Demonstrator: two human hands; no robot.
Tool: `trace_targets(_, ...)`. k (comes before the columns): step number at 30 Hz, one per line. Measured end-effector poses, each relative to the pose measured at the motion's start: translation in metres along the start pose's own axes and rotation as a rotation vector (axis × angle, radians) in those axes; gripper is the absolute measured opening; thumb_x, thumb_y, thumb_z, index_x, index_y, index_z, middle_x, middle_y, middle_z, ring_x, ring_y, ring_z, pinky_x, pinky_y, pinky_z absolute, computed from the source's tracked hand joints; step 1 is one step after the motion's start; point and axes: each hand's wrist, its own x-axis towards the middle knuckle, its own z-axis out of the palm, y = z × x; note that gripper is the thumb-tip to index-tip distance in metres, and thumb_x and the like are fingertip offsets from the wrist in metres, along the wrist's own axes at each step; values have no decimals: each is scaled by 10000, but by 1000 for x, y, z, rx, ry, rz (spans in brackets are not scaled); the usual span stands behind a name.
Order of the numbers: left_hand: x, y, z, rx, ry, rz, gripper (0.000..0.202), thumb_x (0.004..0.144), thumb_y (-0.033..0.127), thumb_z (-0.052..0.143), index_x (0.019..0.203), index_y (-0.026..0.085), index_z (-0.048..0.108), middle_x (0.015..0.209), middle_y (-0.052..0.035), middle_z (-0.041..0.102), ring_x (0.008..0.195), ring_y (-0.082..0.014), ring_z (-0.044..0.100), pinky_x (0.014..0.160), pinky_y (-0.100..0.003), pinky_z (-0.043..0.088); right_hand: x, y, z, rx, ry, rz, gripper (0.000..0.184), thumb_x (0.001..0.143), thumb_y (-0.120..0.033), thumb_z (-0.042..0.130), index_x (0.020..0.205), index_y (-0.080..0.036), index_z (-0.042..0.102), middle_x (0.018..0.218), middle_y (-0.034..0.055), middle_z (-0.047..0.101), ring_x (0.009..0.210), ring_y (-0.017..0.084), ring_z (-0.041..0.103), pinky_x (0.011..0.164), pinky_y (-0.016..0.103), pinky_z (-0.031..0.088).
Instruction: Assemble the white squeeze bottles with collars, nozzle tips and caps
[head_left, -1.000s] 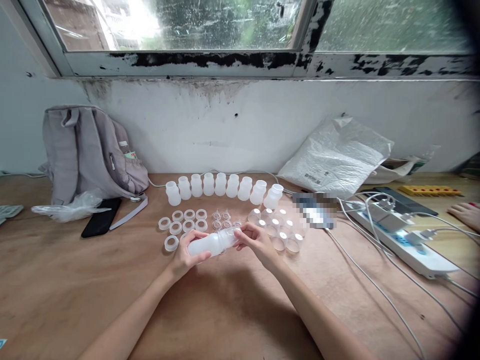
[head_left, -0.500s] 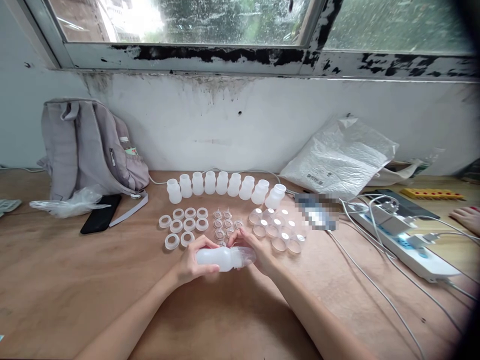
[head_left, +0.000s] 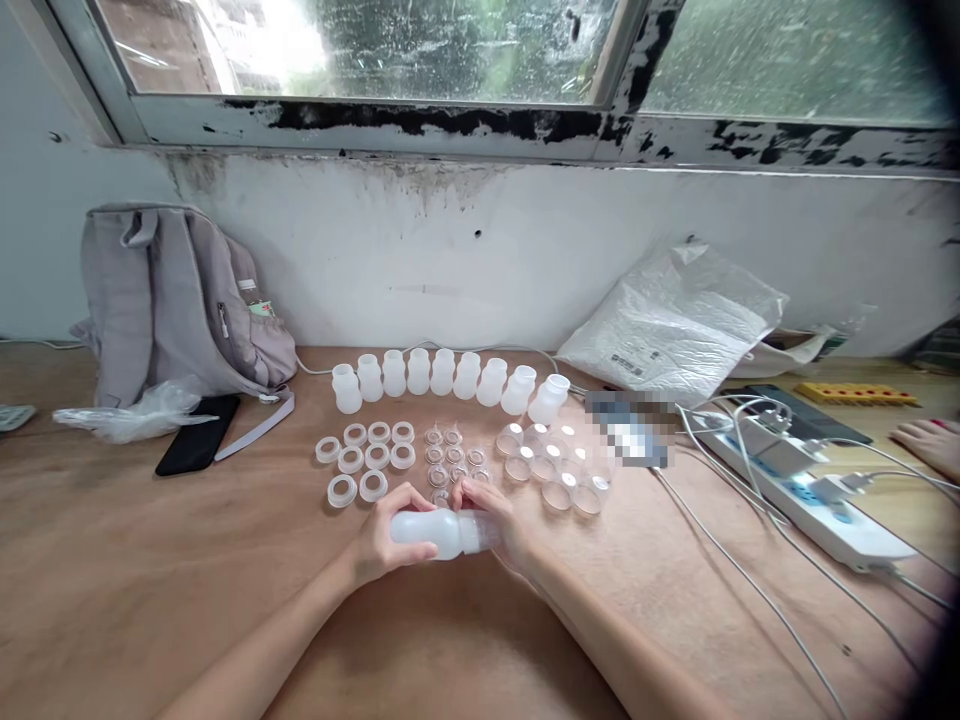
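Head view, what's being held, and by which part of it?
A bottle, its body in the left hand, its clear top in the right hand.

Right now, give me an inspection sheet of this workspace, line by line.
Surface: brown table.
Job's things: one frosted bottle held; nine standing bottles in an arc; rings, small clear parts, clear caps in groups.
Clutter: backpack, plastic bag, black phone, silvery packet.
Hands: left hand around the frosted bottle's body, right hand around its clear top.
Cables: white cables around a power strip.
Surroundings: stained wall, peeling window frame, another person's hand.
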Motion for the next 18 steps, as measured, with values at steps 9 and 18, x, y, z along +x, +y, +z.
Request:
trace_targets(9,1,16,-2,61,-119,-76,370,651,391,626,952,184,567,844,-21,587,694,-146,526,597,-231,396,3,-11,-8,-67,73,-48,300,787,-409,481,627,-160,533,606,-1,490,542,106,427,485,217,307)
trace_targets(18,4,13,-13,-489,-18,-259,391,758,479,463,777,119,614,604,-23,576,494,-107,488,420,-192,310,9,-13,-30,24,216,-131,331,763,-493,485,721,-173,558,661,14,521,548,119,474,466,230,377)
